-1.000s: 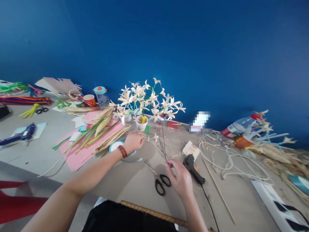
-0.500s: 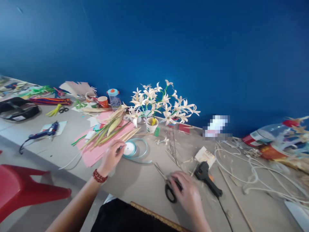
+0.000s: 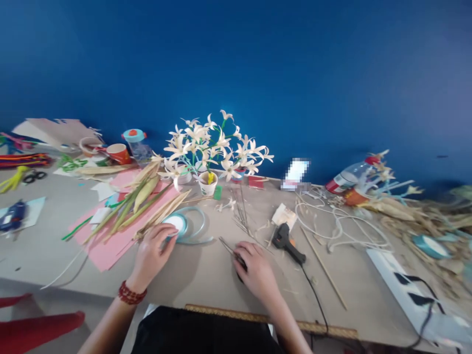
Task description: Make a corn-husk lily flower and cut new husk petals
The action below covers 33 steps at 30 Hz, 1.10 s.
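Note:
My left hand (image 3: 153, 253) rests on the table with its fingers curled on a roll of light blue ribbon (image 3: 176, 224), whose loose end loops to the right. My right hand (image 3: 256, 270) lies over the handles of black scissors (image 3: 229, 247); only the blades stick out toward the upper left. The fingers are bent round the handles. A bunch of thin wires (image 3: 241, 216) lies just beyond the scissors. A black glue gun (image 3: 287, 241) lies to the right of my right hand.
A cup of cream paper flowers (image 3: 210, 152) stands at the back by the blue wall. Dried leaves on pink paper (image 3: 121, 221) lie left. White cord (image 3: 342, 228), a wooden stick (image 3: 324, 268), a power strip (image 3: 409, 295) and a bottle (image 3: 350, 177) are right. A red stool (image 3: 37, 329) is lower left.
My left hand drew back from the flower cup to the ribbon roll. My right hand moved from the wires onto the scissors' handles. The camera swung left, then back.

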### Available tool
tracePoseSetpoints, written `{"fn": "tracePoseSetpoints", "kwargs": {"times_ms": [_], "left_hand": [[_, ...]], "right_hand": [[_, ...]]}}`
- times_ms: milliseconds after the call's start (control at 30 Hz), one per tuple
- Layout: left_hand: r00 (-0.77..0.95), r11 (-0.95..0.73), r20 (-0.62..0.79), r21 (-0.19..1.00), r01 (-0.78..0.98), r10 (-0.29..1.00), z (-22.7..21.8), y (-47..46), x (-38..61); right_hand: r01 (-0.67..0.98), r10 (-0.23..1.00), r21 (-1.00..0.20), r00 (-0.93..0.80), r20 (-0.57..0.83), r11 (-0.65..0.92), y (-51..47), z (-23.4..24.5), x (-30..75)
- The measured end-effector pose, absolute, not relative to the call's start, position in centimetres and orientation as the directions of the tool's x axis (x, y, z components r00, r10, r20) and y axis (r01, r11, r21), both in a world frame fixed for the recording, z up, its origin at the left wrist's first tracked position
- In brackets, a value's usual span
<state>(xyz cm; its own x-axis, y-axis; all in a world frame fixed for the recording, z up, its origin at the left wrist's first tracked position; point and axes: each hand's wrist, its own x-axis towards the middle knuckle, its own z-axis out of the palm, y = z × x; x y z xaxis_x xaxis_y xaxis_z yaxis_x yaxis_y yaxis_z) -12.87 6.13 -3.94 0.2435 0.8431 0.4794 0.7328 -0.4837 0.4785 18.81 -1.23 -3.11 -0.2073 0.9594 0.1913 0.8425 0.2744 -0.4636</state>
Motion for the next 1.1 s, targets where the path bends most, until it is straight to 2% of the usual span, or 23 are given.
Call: {"fn": "tracePoseSetpoints", "kwargs": {"times_ms": [133,267,467,633,767,1100], "left_hand": [[0.456,-0.586,0.397,0.322,0.743,0.796,-3.0,6.1,-11.1],[0.556,-0.636,0.321,0.258,0.727,0.766,-3.0,6.0,-10.1],[0.549,-0.624,0.304,0.289,0.726,0.779,-4.1,5.9,-9.7],[0.530,-0.616,0.319,0.326,0.718,0.786,-4.3,6.0,-9.3],[0.542,-0.633,0.332,0.332,0.699,0.772,-4.4,6.1,-8.9],[0.555,-0.623,0.284,0.312,0.717,0.782,-4.2,5.4,-8.4]], "right_hand": [[0.828,0.953,-0.476,-0.220,0.209,0.295,-0.6,-3.0,18.6],[0.820,0.946,-0.476,-0.242,0.215,0.318,-0.3,-2.9,18.0],[0.804,0.940,-0.487,-0.268,0.213,0.340,-0.1,-2.7,18.2],[0.898,0.941,-0.347,-0.169,0.292,0.270,1.7,-1.4,22.6],[0.928,0.949,-0.305,-0.122,0.291,0.213,2.9,-0.6,24.6],[0.806,0.901,-0.402,-0.400,0.169,0.434,1.2,-2.3,17.5]]}}
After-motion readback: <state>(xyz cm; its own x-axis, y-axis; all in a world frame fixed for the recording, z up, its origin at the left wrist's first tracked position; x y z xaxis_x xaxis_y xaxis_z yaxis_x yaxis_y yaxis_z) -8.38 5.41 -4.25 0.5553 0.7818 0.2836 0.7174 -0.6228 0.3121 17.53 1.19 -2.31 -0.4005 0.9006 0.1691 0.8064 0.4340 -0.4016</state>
